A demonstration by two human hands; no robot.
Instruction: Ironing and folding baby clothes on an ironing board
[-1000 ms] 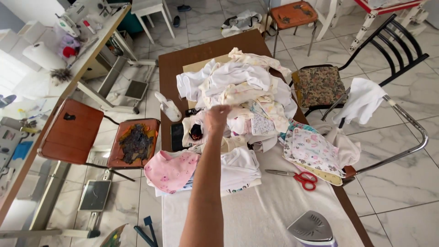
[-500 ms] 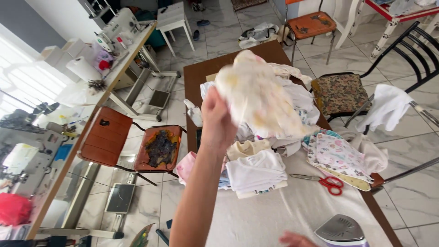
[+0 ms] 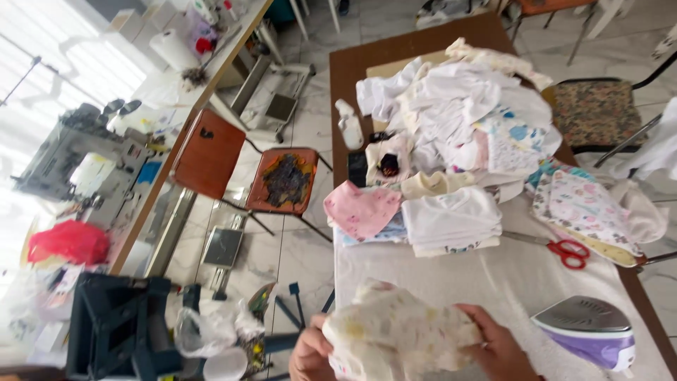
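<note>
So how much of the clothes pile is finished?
Looks done: a small folded white stack. In hand: left hand and right hand hold a cream patterned garment beside the purple iron. Left: the big heap of loose white clothes.

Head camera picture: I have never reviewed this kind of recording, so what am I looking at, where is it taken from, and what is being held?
There is no machine here. One camera on a person's head looks down at their own bare hands. The left hand and right hand hold a cream patterned baby garment over a cloth-covered table. On it lie a folded white stack, a pink garment, a heap of unfolded baby clothes, red-handled scissors, a white spray bottle and a purple iron. An orange chair stands left.
</note>
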